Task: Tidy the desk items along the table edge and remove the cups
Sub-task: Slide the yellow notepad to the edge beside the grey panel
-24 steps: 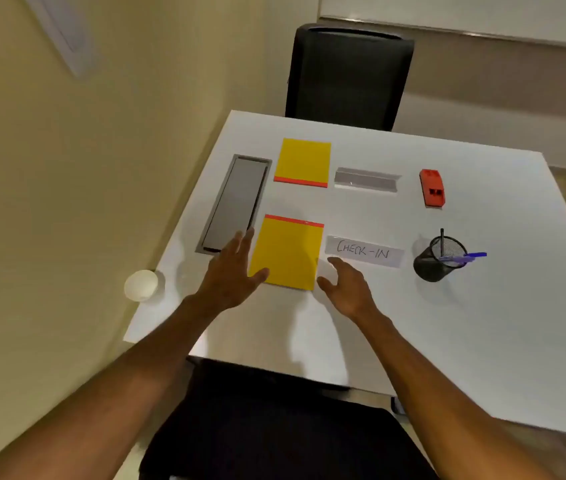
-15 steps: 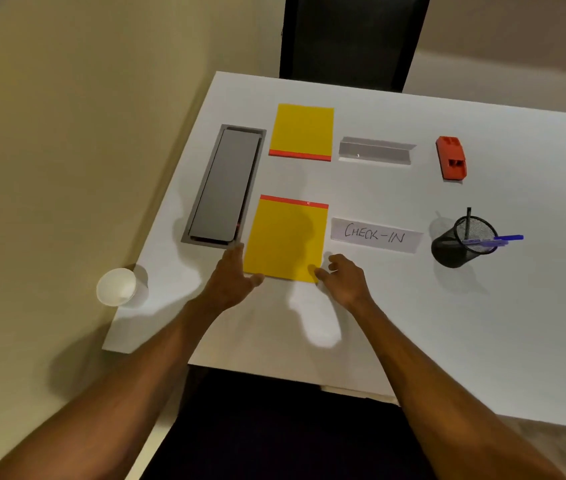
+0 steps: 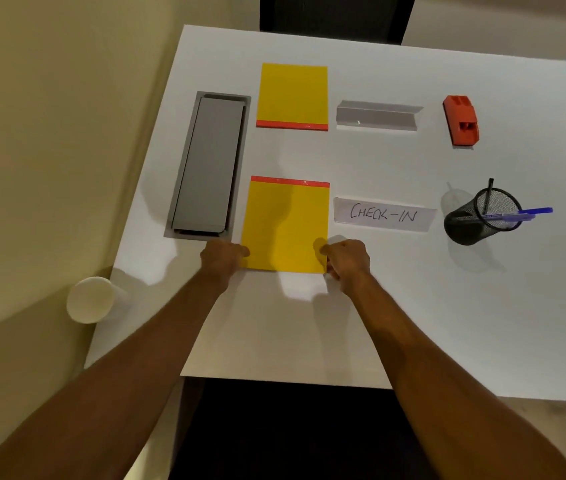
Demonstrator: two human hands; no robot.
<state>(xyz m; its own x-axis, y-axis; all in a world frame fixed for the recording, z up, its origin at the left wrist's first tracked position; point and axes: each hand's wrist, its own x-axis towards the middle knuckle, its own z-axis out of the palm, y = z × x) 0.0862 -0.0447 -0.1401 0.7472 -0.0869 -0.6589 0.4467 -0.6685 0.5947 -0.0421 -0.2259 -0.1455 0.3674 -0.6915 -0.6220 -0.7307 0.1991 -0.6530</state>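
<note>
Landmark: near yellow pad (image 3: 286,226), lying flat on the white table (image 3: 447,323) with its red strip on the far side.
Left hand: left hand (image 3: 221,259) curled at the pad's near left corner, fingers touching that edge; whether it pinches the pad cannot be told.
Right hand: right hand (image 3: 345,261) curled at the pad's near right corner, thumb over the top face and fingers tucked at the edge, apparently nipping it.
Key relation: pad lies straight ahead of both hands, long axis running away from the person; each hand takes its own corner, neither nearer than the other.
Likely step: squaring or sliding this pad, judged from the two-corner hold.
Cup: one white paper cup (image 3: 89,299), left of the pad at the table's left edge, well apart from the left hand, which is the nearer one to it.
Pads: two; second yellow pad (image 3: 292,95) directly beyond the first.
Signs: two; CHECK-IN sign (image 3: 383,214) just right of the pad, blank sign holder (image 3: 376,116) beyond it.
Other: one mesh pen cup (image 3: 478,216) with pens and one orange stapler-like item (image 3: 461,121) far right; one grey cable tray (image 3: 208,164) left.
</note>
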